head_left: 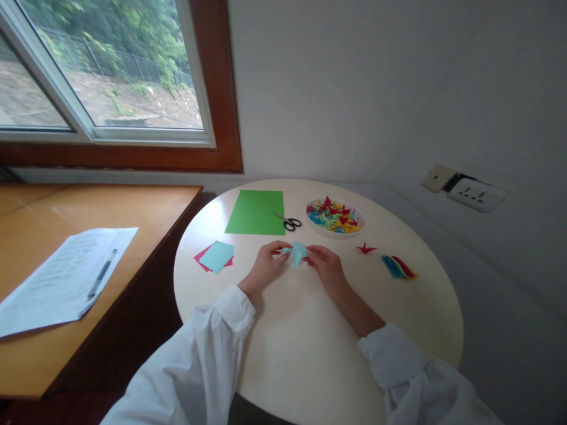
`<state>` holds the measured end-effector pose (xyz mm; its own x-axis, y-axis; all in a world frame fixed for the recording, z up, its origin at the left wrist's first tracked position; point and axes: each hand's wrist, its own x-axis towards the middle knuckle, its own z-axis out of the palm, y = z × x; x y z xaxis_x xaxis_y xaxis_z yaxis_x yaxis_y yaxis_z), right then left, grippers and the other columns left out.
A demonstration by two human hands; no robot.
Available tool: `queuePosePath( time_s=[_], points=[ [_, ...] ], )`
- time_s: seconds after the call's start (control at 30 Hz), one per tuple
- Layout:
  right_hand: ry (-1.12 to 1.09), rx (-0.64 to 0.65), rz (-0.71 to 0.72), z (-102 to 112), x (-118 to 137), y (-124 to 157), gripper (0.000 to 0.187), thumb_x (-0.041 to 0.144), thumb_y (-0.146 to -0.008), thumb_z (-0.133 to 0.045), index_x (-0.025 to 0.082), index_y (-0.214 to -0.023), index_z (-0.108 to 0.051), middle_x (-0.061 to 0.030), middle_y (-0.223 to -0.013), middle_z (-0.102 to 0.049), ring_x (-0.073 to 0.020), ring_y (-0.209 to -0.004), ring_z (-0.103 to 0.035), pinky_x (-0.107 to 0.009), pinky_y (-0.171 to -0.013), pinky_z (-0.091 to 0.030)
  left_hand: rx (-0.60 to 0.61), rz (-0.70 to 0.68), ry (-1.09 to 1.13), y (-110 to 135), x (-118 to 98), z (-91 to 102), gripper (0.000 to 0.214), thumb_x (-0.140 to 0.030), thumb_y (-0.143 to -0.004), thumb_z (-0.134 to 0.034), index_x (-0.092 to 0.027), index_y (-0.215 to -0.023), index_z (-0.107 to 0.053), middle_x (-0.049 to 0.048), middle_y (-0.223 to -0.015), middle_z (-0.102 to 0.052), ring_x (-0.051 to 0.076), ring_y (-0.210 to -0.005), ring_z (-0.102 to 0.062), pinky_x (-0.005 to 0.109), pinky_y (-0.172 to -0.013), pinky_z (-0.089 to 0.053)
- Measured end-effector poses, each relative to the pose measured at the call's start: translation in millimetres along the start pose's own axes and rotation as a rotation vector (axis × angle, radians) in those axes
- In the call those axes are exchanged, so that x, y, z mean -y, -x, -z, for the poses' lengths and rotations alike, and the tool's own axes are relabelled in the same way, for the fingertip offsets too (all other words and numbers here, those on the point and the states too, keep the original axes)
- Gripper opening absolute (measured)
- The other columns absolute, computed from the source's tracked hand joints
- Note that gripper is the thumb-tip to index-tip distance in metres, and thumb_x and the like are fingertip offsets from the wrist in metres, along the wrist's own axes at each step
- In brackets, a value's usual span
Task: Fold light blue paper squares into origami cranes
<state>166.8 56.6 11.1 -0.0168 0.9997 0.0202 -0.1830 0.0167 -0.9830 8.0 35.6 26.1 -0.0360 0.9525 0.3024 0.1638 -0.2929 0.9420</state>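
Note:
A light blue folded paper crane (299, 253) is held between my two hands above the round white table (305, 348). My left hand (269, 267) pinches its left end with thumb and fingers. On the other side, the fingers of my right hand (326, 267) are closed on its right end. Beyond the hands, black-handled scissors (291, 224) lie partly on a green paper sheet (257, 212). Left of my left hand is a small stack of square papers, a light blue square (217, 256) over pinkish-red ones (202, 257). A small red paper crane (366, 249) sits right of my right hand.
A white round dish (333, 234) full of colourful paper cranes stands at the table's back right. Several folded coloured paper pieces (398, 267) lie near the right edge. At left, a wooden desk (146, 206) bears written sheets (53, 283) and a pen (101, 273).

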Motion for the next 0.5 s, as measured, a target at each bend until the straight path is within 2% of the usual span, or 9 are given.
queuePosePath(
  time_s=[0.17, 0.3, 0.5],
  points=[
    [0.063, 0.04, 0.035, -1.6, 0.5, 0.9, 0.027, 0.038, -0.057, -0.069, 0.017, -0.073, -0.062, -0.0028, -0.063, -0.067, -0.0145, -0.054, -0.062, -0.025, -0.051, -0.045, 0.029, 0.01, -0.041, 0.0, 0.7, -0.6, 0.012, -0.018, -0.067, -0.059, -0.015, -0.075, -0.067, 0.0065, -0.075, -0.067, 0.015, -0.071, -0.058, 0.027, -0.07, -0.044],
    [0.143, 0.043, 0.122, -2.9, 1.2, 1.6, 0.029, 0.043, -0.064, -0.063, 0.016, -0.075, -0.06, -0.0029, -0.063, -0.066, -0.016, -0.056, -0.064, -0.024, -0.05, -0.044, -0.018, 0.057, -0.015, -1.8, 2.9, -0.2, 0.011, -0.024, -0.066, -0.061, -0.013, -0.067, -0.063, 0.0025, -0.062, -0.061, 0.011, -0.058, -0.052, 0.023, -0.058, -0.04],
    [0.229, 0.068, 0.238, -3.1, -1.4, 3.7, 0.028, 0.043, -0.069, -0.059, 0.017, -0.079, -0.059, -0.004, -0.071, -0.066, -0.0164, -0.062, -0.064, -0.027, -0.056, -0.047, -0.06, 0.139, 0.082, -1.9, -4.4, 0.1, 0.014, -0.026, -0.063, -0.063, -0.013, -0.064, -0.059, -0.0013, -0.057, -0.056, 0.008, -0.052, -0.047, 0.022, -0.053, -0.036]
  ],
)
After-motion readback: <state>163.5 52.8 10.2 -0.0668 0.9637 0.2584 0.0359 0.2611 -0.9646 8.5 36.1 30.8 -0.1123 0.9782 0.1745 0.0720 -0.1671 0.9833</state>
